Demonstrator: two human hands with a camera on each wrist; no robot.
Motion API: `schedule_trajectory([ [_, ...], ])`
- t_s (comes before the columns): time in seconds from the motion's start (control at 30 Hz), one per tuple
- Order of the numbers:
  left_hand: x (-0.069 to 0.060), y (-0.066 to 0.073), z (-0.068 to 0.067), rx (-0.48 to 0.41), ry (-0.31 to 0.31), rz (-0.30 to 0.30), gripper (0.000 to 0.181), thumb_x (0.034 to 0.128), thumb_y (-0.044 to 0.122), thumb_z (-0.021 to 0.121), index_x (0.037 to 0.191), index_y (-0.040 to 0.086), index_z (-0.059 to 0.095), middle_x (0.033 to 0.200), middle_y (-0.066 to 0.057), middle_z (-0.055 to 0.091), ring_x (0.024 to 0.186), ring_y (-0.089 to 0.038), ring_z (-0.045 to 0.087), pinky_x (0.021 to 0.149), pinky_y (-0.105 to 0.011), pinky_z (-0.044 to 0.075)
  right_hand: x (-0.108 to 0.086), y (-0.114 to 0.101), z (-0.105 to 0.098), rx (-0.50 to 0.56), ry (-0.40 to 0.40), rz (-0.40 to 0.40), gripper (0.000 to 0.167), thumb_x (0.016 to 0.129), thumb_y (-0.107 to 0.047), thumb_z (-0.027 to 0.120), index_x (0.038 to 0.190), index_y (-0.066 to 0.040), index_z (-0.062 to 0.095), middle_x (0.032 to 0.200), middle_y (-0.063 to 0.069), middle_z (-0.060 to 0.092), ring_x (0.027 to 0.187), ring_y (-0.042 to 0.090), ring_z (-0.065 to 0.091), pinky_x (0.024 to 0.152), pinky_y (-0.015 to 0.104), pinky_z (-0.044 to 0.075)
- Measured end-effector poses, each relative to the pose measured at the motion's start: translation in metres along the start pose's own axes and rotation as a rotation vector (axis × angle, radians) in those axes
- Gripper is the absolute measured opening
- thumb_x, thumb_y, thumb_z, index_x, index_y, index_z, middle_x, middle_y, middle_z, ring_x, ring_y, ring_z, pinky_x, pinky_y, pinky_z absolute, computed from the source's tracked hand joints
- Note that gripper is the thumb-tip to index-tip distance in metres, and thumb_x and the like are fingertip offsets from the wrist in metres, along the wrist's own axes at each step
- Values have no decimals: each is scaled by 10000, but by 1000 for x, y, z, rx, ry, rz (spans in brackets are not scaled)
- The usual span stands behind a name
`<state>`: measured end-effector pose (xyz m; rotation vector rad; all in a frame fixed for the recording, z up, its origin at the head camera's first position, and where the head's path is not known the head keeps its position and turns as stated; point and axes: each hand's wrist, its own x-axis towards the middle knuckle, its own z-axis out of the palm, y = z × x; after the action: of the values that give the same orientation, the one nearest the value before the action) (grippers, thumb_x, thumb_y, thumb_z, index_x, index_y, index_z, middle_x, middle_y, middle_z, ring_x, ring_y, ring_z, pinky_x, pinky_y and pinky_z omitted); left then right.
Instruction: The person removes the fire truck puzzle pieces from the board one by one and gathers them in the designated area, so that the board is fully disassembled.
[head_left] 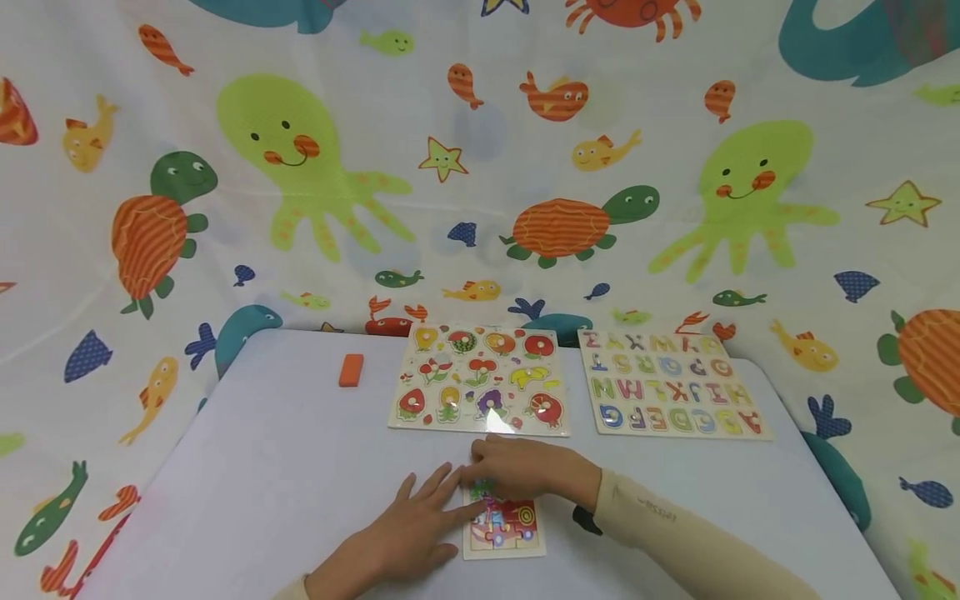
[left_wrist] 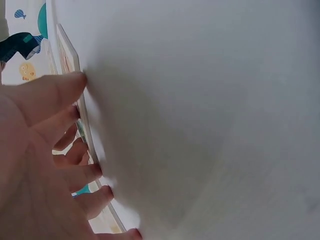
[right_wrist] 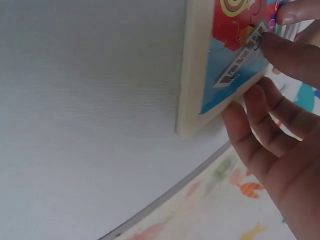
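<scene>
A small framed jigsaw puzzle (head_left: 504, 533) with a red vehicle picture lies on the white table near me in the head view. My left hand (head_left: 408, 533) is spread flat at its left side, one finger reaching onto the picture. My right hand (head_left: 521, 467) covers the puzzle's far part. In the right wrist view, the thumb of my right hand (right_wrist: 285, 135) presses on the puzzle face (right_wrist: 235, 65) near a ladder picture, with curled fingers at the frame's edge. The left wrist view shows fingertips of my left hand (left_wrist: 55, 150) along the board's edge (left_wrist: 85, 115).
A fruit peg board (head_left: 480, 379) stands behind the puzzle, with an alphabet board (head_left: 675, 383) to its right. An orange block (head_left: 350, 370) lies at the back left of the white table (head_left: 285, 467). A sea-animal curtain (head_left: 465, 217) hangs behind.
</scene>
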<state>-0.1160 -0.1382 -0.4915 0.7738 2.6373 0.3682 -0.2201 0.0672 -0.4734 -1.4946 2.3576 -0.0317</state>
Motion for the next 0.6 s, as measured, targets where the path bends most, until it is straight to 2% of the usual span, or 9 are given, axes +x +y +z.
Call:
schedule_trajectory([
  [0.37, -2, -3, 2, -14, 3, 20, 581, 961, 339, 693, 1499, 438, 498, 1662, -114, 289, 1540, -382, 189, 1120, -743, 226, 7, -9, -4, -127, 1, -27, 474, 919, -258, 780, 1345, -421, 652, 1174, -77, 653, 1012, 70, 605, 836, 193, 539],
  [0.6, -1, -1, 3, -52, 2, 12, 582, 964, 329, 691, 1501, 439, 494, 1664, -114, 285, 1548, -380, 161, 1128, -749, 192, 7, -11, -4, -133, -25, -2, 512, 921, -253, 777, 1368, -446, 620, 1171, -78, 620, 1020, 86, 595, 804, 207, 547],
])
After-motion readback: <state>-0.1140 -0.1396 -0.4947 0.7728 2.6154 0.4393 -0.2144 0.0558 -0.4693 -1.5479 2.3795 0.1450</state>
